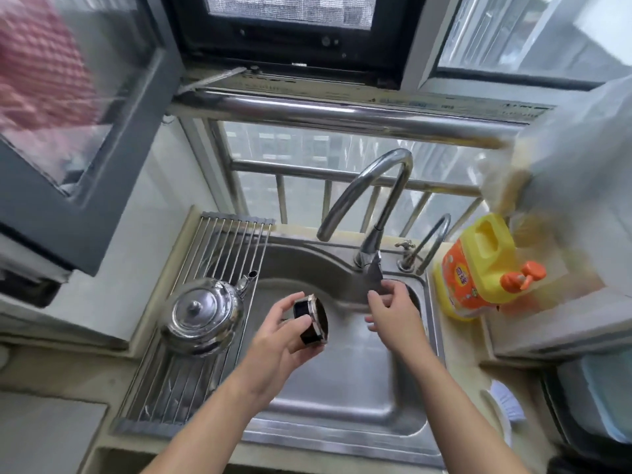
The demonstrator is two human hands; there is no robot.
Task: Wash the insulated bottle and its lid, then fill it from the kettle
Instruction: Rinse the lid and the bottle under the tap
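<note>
Over the sink, left to right:

Kettle: shiny steel, lid on, standing on the roll-up drying rack that spans the left side of the basin; spout turned toward the tap. It looks untouched, so filling is a later step.

Left hand: curled around the lid, thumb on the near side and fingers over the far side, holding it above the middle of the basin, just right of the kettle.

Lid, looks: a short round cap, glossy black wall with a silvery band at the rim, tipped on its side so one round face turns toward the right hand.

Right hand: loosely open, fingers half bent, gripping nothing; its fingertips are at the lever of the tap, whether touching I cannot tell.

Water: none seen running from the spout.

Bottle: not in view.

Step in hand: washing the lid, probably at the point of turning the water on or off.

Next move calls for: working the lever with the right hand, then bringing the lid under the spout and turning it so the inside gets rinsed.

Detergent jug: yellow with an orange label and pump, on the table right of the sink, within reach if soap is wanted.
</note>
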